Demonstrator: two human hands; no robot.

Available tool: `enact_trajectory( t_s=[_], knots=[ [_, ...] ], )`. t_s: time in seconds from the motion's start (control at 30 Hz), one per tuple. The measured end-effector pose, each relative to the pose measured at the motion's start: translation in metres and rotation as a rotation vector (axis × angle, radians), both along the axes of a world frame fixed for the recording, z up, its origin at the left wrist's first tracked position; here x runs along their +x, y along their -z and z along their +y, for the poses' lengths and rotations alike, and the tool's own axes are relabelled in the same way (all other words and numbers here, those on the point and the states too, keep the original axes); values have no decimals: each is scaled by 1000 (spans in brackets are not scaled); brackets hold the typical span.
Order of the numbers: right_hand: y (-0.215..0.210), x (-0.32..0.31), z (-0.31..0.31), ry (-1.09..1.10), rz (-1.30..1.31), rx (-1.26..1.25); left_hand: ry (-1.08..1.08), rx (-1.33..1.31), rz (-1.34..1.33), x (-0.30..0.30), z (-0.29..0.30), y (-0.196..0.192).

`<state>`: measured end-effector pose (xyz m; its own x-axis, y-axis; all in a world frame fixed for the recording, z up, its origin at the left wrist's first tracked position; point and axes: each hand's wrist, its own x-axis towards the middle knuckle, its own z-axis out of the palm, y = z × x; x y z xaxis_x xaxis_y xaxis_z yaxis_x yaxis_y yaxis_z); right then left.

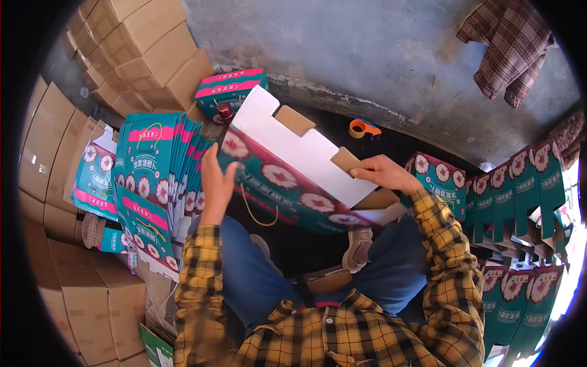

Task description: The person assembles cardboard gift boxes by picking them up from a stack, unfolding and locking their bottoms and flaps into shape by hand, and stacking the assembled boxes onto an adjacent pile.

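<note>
A teal and maroon gift box (278,177) with white flower prints lies tilted across my lap area, its top unfolded. Its white inner lid panel (293,144) stands up along the far side, and brown side flaps show by the notches. A yellow cord handle (257,208) hangs from the near face. With fingers stretched out and thumb apart, my left hand (218,183) rests by the box's left end. My right hand (388,174) pinches a small brown flap near the right end, thumb and fingers closed on it. What lies inside the box is hidden.
Folded teal boxes (143,171) are stacked at my left, beside piles of brown cartons (153,55). A closed gift box (229,88) stands by the wall, with a small red-capped jar (225,110) before it. An orange tape dispenser (364,128) lies beyond. More boxes (516,189) line the right.
</note>
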<state>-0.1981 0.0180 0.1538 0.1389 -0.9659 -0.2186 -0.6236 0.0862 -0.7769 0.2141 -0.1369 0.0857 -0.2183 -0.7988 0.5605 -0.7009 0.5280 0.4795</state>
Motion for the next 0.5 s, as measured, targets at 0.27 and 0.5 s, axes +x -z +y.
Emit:
enact_trajectory(
  t_s=[0.27, 0.5],
  knots=[
    [31, 26, -26, 115, -395, 177, 596, 264, -141, -104, 100, 2],
    [32, 36, -42, 138, -454, 149, 431, 410, 165, -145, 70, 31]
  ],
)
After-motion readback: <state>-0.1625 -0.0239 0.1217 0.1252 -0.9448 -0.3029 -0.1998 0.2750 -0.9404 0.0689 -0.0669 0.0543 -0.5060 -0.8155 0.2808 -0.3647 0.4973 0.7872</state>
